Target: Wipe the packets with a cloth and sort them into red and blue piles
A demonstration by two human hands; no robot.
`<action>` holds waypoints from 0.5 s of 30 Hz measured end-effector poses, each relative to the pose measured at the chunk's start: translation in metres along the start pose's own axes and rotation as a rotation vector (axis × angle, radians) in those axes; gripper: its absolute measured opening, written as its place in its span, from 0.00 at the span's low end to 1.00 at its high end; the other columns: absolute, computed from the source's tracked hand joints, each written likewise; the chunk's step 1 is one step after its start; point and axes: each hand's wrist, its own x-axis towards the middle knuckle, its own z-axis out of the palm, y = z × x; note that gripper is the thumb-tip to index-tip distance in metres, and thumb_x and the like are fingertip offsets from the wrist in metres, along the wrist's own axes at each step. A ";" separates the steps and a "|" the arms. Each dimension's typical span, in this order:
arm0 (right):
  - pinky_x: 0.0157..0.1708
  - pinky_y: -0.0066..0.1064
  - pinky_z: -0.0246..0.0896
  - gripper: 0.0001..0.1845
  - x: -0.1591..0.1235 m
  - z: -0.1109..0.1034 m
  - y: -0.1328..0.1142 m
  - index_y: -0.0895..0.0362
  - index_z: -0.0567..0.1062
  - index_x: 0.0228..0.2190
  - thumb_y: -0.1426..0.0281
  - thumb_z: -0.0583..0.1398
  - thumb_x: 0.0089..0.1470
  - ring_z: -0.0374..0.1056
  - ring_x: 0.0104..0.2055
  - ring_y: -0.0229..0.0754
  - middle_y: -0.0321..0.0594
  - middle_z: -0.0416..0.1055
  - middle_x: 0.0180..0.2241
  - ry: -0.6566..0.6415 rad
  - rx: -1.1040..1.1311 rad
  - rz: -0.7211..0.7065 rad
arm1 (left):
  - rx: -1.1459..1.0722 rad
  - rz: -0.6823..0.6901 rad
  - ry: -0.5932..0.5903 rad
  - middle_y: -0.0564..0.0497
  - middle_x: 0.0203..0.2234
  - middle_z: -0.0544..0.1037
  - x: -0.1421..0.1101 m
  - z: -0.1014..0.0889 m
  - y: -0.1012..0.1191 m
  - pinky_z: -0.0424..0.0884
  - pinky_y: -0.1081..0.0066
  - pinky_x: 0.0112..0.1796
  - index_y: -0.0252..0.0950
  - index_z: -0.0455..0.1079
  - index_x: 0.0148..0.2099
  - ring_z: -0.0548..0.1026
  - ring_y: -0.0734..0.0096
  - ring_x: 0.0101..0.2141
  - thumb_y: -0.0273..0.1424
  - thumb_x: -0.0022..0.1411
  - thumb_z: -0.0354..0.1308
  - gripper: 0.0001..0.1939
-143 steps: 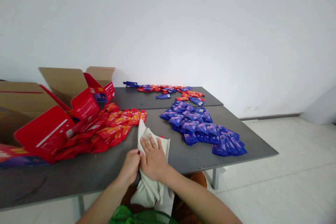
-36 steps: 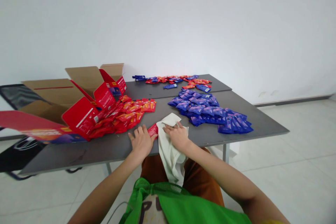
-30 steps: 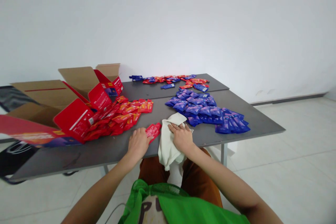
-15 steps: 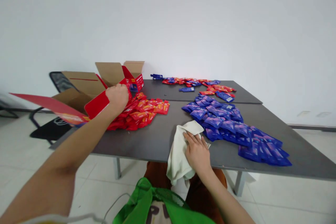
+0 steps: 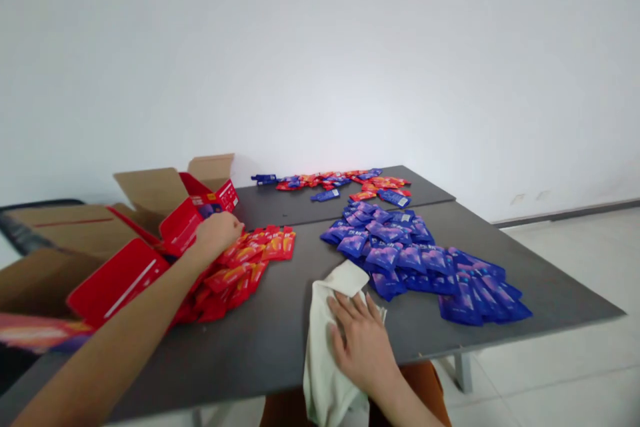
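Observation:
My left hand [image 5: 220,233] reaches across to the far left side of a heap of red-orange sachets [image 5: 235,273]. Its fingers are curled, and whatever they grip is hidden from me. Beside it stand open red-and-brown cardboard boxes [image 5: 185,227] with their flaps raised. On the near edge of the table, my right hand [image 5: 360,340] lies flat with fingers spread on a white cloth [image 5: 323,340], part of which hangs over the edge. Just beyond this hand, purple-blue sachets [image 5: 395,247] form a long, overlapping pile that stretches to the right.
The dark grey table [image 5: 280,327] has a seam across it. On its far part lie mixed red and blue sachets [image 5: 320,180], with a single blue sachet [image 5: 326,195] in front. A black chair [image 5: 15,233] is partly visible at the left, behind the boxes.
My view has turned, so the table and its contents sit lower and farther left. My left hand remains by the red sachets, seen lower now. My right hand stays flat on the cloth.

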 end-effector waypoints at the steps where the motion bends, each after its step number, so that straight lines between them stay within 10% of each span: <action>1: 0.63 0.51 0.36 0.26 0.000 -0.002 0.000 0.43 0.62 0.59 0.57 0.48 0.61 0.54 0.62 0.53 0.32 0.59 0.61 -0.021 0.025 -0.024 | 0.016 0.049 -0.005 0.37 0.36 0.79 0.009 0.001 0.008 0.68 0.64 0.41 0.32 0.76 0.35 0.76 0.55 0.41 0.39 0.59 0.49 0.19; 8: 0.62 0.62 0.30 0.39 0.008 -0.006 0.007 0.41 0.51 0.63 0.44 0.52 0.54 0.49 0.64 0.60 0.33 0.50 0.65 -0.249 0.119 -0.240 | -0.435 0.065 -0.191 0.47 0.20 0.77 0.089 0.048 0.069 0.70 0.71 0.35 0.36 0.73 0.21 0.78 0.61 0.32 0.34 0.45 0.63 0.08; 15: 0.61 0.62 0.39 0.26 0.016 0.034 0.030 0.37 0.46 0.63 0.59 0.44 0.66 0.51 0.63 0.53 0.25 0.51 0.64 -0.169 -0.009 -0.384 | -0.773 -0.003 -0.104 0.37 0.35 0.79 0.176 0.103 0.147 0.71 0.68 0.35 0.24 0.70 0.44 0.77 0.64 0.34 0.43 0.55 0.57 0.25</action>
